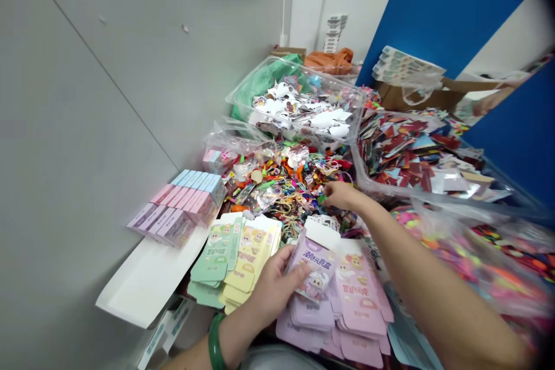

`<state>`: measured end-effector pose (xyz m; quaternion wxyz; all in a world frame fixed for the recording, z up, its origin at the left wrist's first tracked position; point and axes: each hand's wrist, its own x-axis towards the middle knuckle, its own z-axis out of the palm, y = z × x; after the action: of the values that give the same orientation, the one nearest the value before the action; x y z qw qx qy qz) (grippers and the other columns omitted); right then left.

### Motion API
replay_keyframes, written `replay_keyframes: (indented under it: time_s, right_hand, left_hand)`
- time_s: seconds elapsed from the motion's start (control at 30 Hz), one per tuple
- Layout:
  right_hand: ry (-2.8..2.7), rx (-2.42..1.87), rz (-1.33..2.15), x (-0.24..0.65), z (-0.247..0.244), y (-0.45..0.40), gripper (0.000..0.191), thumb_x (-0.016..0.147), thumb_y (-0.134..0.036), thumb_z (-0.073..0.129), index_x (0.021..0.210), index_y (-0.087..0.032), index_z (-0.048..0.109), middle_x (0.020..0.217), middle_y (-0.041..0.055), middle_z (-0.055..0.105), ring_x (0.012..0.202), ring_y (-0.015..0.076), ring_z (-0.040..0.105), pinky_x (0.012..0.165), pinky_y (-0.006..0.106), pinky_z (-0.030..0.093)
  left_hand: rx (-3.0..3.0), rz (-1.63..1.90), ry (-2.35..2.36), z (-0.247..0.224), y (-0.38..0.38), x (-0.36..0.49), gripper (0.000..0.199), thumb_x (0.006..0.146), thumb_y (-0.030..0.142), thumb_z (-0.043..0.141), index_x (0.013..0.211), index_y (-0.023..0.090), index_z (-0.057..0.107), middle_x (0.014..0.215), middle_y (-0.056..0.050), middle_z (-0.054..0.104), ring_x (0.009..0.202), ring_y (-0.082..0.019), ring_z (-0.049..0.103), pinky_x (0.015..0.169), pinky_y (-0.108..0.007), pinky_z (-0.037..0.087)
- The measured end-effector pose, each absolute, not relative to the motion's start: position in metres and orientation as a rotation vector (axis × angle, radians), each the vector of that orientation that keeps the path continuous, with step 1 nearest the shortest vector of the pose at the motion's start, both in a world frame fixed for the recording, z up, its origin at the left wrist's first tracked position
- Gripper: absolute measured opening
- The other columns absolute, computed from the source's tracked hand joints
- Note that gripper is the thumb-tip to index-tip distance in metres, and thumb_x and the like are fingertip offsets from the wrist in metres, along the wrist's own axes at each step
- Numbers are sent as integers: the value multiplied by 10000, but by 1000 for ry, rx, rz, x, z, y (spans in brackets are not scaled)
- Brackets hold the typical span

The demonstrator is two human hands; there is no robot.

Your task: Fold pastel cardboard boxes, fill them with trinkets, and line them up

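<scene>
My left hand (275,284) is wrapped round a small purple printed box (313,269), its white top flap standing up. Over the heap of small colourful trinkets (299,179), my right hand (340,195) has its fingers bent together and pointing down; what they hold, if anything, is too small to make out. Flat purple box blanks (306,324) lie below the held box. Stacked beside them are pink blanks (359,295), yellow blanks (248,251) and green blanks (217,250). Blue blanks (410,335) show partly under my right forearm.
Closed boxes in purple, pink and blue (184,199) stand in rows on a white tray (147,283) by the grey wall. Behind the heap sit a clear bin of white cutouts (303,107) and a bin of reddish cards (416,150). Bagged bright trinkets (468,254) lie at right.
</scene>
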<state>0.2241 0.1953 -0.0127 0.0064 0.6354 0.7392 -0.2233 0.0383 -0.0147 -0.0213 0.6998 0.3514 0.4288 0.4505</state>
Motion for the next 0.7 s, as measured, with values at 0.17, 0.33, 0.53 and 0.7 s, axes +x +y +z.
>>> replay_keyframes:
  time_s: [0.17,0.33,0.53,0.7]
  right_hand:
    - [2388,2008,-710,226,-30,188,155,749,-148,675,903,-158,662,856,32,693,764,159,622,650,242,438]
    - [2376,2002,-759,221,-37,192,264,892,-335,625,1078,-146,626,1028,59,663,876,171,634,797,361,518]
    - [2387,2079,-855,212,-27,193,204,799,-234,710,970,-134,663,943,63,684,843,183,635,765,325,504]
    - [2493,2182,-1063,221,9,167,176,772,-278,672,893,-150,677,839,38,704,726,163,616,646,260,455]
  left_hand:
    - [802,986,965,-21,-15,43,398,765,402,746,1064,163,635,1002,-64,702,897,-204,630,792,-324,505]
    - [822,967,962,-23,-18,45,379,776,399,737,1054,164,635,1009,-63,697,889,-201,631,784,-318,504]
    - [807,1005,977,-20,-19,43,390,772,400,740,1071,173,635,1004,-58,705,917,-212,636,800,-326,509]
    - [794,1057,1008,-21,-18,41,378,783,382,732,1081,177,623,1077,-74,700,977,-235,635,841,-350,511]
